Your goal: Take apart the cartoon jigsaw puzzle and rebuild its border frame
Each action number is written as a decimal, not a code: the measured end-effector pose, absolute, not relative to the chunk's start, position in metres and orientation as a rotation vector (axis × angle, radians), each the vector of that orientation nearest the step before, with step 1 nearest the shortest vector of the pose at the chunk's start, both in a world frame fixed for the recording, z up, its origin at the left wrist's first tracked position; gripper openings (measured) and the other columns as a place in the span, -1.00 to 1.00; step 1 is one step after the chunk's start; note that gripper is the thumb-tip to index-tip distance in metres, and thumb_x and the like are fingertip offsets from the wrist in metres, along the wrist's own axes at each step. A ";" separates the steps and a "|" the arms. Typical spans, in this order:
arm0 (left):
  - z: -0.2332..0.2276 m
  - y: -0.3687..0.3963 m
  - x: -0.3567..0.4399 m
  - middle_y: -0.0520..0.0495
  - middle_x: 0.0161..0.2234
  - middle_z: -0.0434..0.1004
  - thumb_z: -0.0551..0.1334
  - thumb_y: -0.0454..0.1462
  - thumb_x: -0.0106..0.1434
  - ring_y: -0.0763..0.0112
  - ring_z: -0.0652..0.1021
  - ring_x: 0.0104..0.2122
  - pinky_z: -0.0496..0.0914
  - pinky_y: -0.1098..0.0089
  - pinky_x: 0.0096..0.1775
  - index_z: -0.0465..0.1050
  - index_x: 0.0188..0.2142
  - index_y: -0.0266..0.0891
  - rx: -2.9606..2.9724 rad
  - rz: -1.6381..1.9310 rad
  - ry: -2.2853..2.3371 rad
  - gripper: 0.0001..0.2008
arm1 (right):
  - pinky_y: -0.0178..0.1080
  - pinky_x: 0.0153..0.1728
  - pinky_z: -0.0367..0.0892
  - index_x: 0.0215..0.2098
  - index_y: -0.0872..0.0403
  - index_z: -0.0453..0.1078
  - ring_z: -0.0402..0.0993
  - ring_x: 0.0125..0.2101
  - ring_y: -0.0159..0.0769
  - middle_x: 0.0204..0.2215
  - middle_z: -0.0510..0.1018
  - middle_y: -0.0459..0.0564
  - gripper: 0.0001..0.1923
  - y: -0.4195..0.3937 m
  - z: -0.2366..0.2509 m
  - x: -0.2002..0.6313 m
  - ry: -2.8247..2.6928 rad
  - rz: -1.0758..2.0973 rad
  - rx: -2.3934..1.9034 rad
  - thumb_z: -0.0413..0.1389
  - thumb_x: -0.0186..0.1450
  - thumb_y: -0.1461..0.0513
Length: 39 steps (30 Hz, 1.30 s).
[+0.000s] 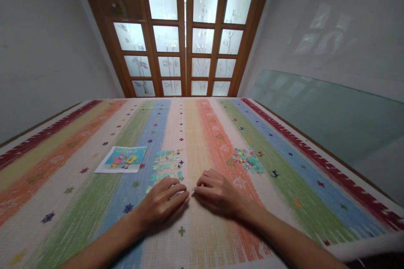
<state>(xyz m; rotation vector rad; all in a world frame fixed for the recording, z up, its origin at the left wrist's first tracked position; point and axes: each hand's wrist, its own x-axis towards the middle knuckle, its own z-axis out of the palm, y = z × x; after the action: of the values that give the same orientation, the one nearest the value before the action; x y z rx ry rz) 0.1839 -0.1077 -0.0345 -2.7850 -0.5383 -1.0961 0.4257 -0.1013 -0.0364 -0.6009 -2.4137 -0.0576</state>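
My right hand (217, 192) is closed in a pinch, and a small pale jigsaw puzzle piece (193, 191) shows at its fingertips. My left hand (164, 202) rests just left of it with curled fingers, their tips close together. What those fingers hold, if anything, is hidden. Beyond my left hand lie teal puzzle pieces (167, 165) spread in rows, the nearest ones partly covered by the hand. A loose heap of mixed puzzle pieces (248, 160) sits farther right, past my right hand.
A printed picture (123, 159) of cartoon figures lies flat at the left of the rows. Under everything is a striped, patterned cloth (94, 214). Wooden doors with glass panes (176, 38) stand behind the table, and a pale green glass panel (328, 113) leans at the right.
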 end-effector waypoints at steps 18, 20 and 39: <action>-0.031 -0.107 0.179 -0.13 -0.26 0.62 0.11 -0.43 0.39 0.25 0.55 -0.23 0.47 0.22 -0.19 0.47 -0.06 -0.24 -2.975 -0.889 -0.449 -0.77 | -0.14 -0.25 0.34 -0.36 0.05 0.45 0.43 -0.30 -0.21 -0.32 0.60 0.04 -0.83 -0.095 -0.040 0.433 -2.470 0.128 -0.672 0.06 0.35 0.34; -0.029 -0.106 0.179 -0.13 -0.26 0.62 0.11 -0.43 0.40 0.25 0.54 -0.24 0.46 0.22 -0.20 0.47 -0.07 -0.27 -2.979 -0.898 -0.453 -0.79 | -0.14 -0.25 0.35 -0.37 0.05 0.45 0.44 -0.30 -0.21 -0.33 0.60 0.03 -0.82 -0.095 -0.040 0.432 -2.451 0.153 -0.670 0.06 0.36 0.33; -0.034 -0.111 0.182 -0.13 -0.25 0.62 0.10 -0.39 0.41 0.31 0.49 -0.38 0.41 0.28 -0.29 0.47 -0.05 -0.22 -3.019 -0.738 -0.434 -0.78 | -0.19 -0.27 0.36 -0.29 0.07 0.50 0.43 -0.31 -0.24 -0.29 0.52 0.06 -0.85 -0.096 -0.041 0.431 -2.346 0.208 -0.804 0.13 0.37 0.19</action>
<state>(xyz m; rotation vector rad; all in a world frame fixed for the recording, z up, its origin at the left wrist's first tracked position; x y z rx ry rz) 0.1819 -0.1106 -0.0337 -3.0192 -0.4338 -0.7382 0.4313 -0.0958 -0.0412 -0.8043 -2.3456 0.2080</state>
